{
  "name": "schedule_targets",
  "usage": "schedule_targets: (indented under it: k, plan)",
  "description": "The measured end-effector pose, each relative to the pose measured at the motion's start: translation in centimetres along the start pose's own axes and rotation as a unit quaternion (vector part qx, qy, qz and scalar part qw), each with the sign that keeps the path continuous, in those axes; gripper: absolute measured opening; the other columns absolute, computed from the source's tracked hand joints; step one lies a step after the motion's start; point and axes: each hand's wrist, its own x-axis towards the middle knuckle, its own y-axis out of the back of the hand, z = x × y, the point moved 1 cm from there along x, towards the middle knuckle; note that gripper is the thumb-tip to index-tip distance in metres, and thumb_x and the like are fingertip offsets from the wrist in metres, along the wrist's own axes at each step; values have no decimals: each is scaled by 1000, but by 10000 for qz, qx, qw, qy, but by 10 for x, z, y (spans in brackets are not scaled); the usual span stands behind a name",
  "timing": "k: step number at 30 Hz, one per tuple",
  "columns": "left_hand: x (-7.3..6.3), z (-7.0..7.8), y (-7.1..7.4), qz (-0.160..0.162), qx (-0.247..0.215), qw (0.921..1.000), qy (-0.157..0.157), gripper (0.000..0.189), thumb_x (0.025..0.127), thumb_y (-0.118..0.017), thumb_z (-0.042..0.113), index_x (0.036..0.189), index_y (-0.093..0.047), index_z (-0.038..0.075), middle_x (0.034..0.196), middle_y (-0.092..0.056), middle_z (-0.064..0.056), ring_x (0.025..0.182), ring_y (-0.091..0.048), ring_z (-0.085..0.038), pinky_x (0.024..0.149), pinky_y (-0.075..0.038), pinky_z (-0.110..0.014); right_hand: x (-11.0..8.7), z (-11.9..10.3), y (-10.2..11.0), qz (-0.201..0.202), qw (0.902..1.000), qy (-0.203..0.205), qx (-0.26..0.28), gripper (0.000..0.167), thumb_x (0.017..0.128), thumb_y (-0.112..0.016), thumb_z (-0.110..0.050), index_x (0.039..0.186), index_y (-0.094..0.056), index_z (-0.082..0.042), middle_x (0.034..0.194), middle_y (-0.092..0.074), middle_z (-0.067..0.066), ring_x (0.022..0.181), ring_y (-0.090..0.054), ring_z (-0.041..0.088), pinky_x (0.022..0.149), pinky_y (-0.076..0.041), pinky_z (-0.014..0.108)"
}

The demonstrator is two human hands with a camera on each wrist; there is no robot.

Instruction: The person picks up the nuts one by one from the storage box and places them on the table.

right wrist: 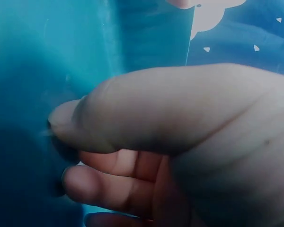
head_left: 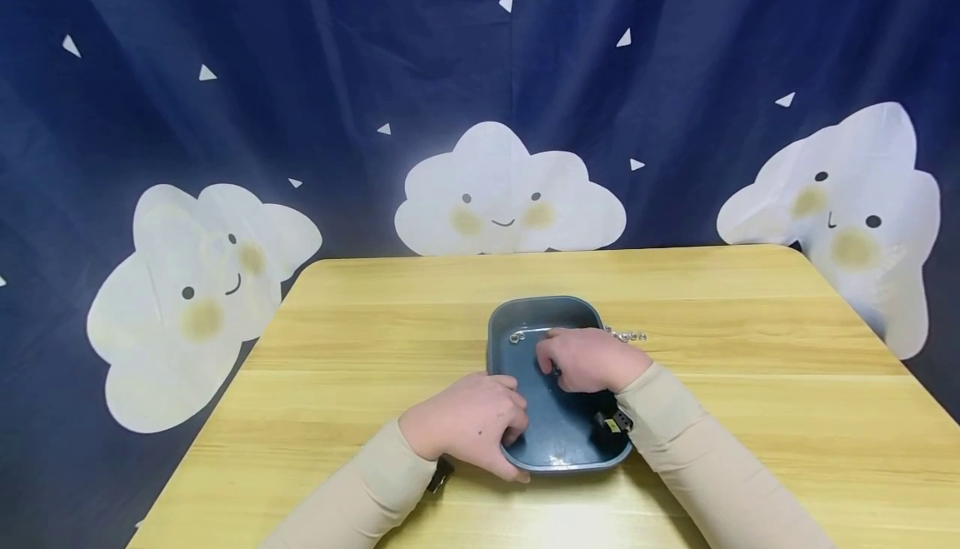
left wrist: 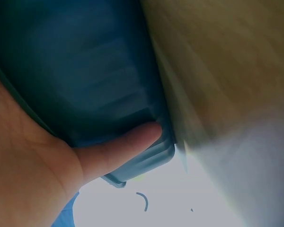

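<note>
Gripping blue tray at left, left hand, right hand inside.

Head view faced forward and down from above; both wrist views, close in, shared its blue-grey rounded-rectangular plastic tray.

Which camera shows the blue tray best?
The head view: it takes in most of the blue tray, rim and floor. The left wrist view shows only part of its side; the right wrist view, some of its inside, blurred.
</note>
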Motion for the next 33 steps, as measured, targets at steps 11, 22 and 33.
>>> schedule_targets:
  k: [11, 22, 33]
  plan:
    - [2, -1, -3, 30, 5, 10000, -29, 53, 68, -79, 66, 54, -43, 29, 63, -36, 22, 68, -35, -3, 58, -27, -14, -2, 1, 0, -93, 9997, 89, -191, 20, 75, -67, -5, 76, -59, -23, 74, -56, -10, 65, -51, 10, 61, -47, 33]
    - [2, -3, -3, 3, -33, 10000, -13, 53, 69, -79, 66, 55, -44, 29, 63, -36, 22, 68, -35, -3, 59, -27, -15, 1, 3, 2, -180, 9998, 15, -1, 19, 72, -70, -13, 70, -55, -25, 65, -52, -11, 57, -48, 11, 55, -42, 31]
    - [0, -2, -1, -86, -169, 9998, -2, 52, 69, -79, 65, 54, -45, 29, 63, -38, 22, 68, -36, -2, 57, -28, -15, -16, -7, 30, 221, 9980, 390, 441, 15, 79, -66, -12, 75, -55, -22, 65, -48, -12, 58, -46, 8, 56, -41, 27]
